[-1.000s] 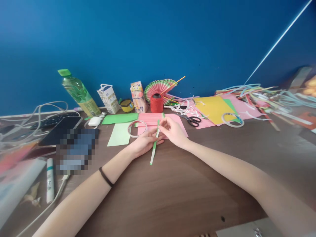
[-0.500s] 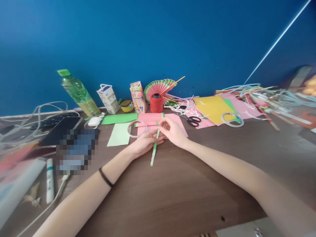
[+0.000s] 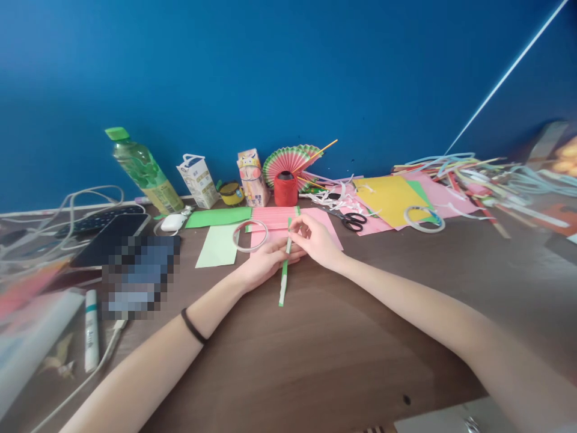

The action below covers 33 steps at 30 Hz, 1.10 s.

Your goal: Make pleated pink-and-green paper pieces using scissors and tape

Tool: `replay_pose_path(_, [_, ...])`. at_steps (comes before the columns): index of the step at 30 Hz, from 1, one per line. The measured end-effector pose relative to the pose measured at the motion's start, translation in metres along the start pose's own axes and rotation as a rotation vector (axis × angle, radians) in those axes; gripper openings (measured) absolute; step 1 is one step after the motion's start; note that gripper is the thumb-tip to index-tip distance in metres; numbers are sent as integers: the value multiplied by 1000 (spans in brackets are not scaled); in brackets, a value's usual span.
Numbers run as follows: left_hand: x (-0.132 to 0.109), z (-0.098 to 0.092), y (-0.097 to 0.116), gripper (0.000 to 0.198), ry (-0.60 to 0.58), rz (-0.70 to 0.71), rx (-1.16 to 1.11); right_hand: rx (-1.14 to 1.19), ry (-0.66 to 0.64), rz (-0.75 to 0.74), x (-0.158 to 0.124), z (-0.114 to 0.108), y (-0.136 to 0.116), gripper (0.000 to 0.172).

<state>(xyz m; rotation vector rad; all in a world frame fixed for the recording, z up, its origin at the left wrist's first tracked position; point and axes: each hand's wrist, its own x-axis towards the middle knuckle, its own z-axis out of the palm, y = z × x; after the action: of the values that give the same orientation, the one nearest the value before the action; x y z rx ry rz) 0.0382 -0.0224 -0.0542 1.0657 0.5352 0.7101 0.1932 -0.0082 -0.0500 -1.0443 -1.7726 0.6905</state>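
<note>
A narrow green paper strip (image 3: 283, 279) with a whitish layer along it runs between my two hands, its lower end hanging free above the table. My left hand (image 3: 265, 261) holds the strip's middle, thumb on top and fingers beneath. Pinched near the strip's upper end are the fingertips of my right hand (image 3: 313, 240). Just beyond the left hand lies a roll of tape (image 3: 235, 240). Behind the hands are a pleated pink paper (image 3: 274, 215) with green edges, a flat pink sheet (image 3: 331, 227) and a pale green sheet (image 3: 216, 246).
Black-handled scissors (image 3: 354, 222) lie right of the hands, near yellow paper (image 3: 383, 198) and another tape roll (image 3: 424, 227). Along the wall stand a red container (image 3: 285, 191), a paper fan (image 3: 285, 161), cartons and a green bottle (image 3: 144, 168). A marker (image 3: 91, 331) and phone lie left.
The green strip has tilted slightly more upright, its lower end shifting a little to the right. Both hands stay nearly in place, still on the strip.
</note>
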Motion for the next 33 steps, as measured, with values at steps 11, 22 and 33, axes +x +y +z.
replay_pose_path(11, [0, 3, 1, 37, -13, 22, 17, 12, -15, 3, 0, 1, 2, 8])
replay_pose_path(22, [-2, 3, -1, 59, -21, 23, 19, -22, 1, -7, 2, -4, -5, 7])
replay_pose_path(33, [-3, -1, -2, 65, -20, 2, 170, -39, -12, -37, 3, -5, -5, 6])
